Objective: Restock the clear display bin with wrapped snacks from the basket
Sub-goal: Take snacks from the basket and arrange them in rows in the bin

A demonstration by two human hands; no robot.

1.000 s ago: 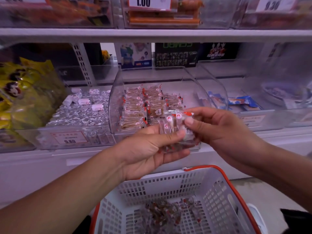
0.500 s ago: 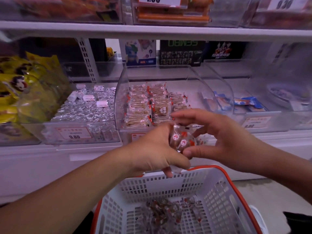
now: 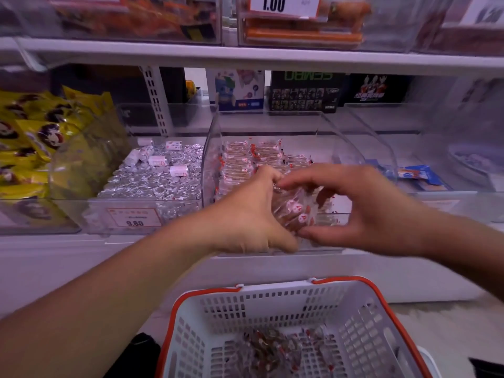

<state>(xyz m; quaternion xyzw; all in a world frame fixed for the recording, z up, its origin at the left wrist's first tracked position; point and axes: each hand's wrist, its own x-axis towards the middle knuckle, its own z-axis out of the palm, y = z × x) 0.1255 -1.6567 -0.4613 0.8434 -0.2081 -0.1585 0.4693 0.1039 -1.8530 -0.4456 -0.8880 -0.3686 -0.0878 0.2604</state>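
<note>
A stack of clear-wrapped brown snacks with red and white marks sits between my two hands at the front opening of the clear display bin. My left hand grips the stack from the left, fingers curled round it. My right hand holds it from the right, fingers over the top and thumb underneath. Rows of the same snacks lie in the bin behind my hands. Below, the white basket with an orange rim holds several more wrapped snacks.
A bin of silver-wrapped sweets with a 9.80 tag stands left of the display bin, and yellow packets lie further left. Blue wrapped items lie in the bin to the right. A shelf runs above.
Both hands have carried the stack of snacks up and forward from above the basket to the bin's front opening. The view has shifted down slightly.
</note>
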